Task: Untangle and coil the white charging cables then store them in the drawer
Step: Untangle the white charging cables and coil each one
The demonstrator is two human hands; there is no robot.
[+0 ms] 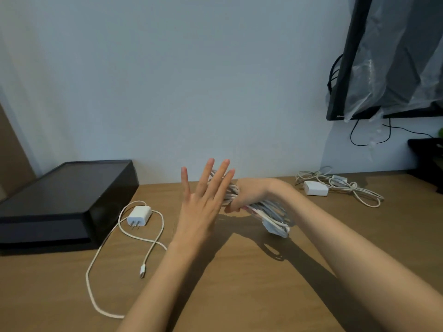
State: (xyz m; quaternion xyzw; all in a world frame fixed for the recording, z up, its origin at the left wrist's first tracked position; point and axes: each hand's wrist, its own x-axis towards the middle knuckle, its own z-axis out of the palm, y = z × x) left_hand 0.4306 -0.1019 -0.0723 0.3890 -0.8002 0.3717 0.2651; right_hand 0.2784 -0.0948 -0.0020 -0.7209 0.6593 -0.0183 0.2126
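Observation:
My right hand (249,192) grips a coiled bundle of white cable (266,209) above the wooden table, its white adapter hanging at the lower right end. My left hand (203,195) is held up in front of the bundle with fingers straight and spread, and part of the coil shows behind its fingertips. A loose white cable with a wall plug (139,215) lies uncoiled on the table at the left. Another tangled white cable with an adapter (316,188) lies at the back right.
A black drawer box (64,200) stands closed at the table's left, against the wall. A dark screen wrapped in plastic (388,56) hangs at the upper right with black wires below it. A black object (429,159) sits at the far right edge.

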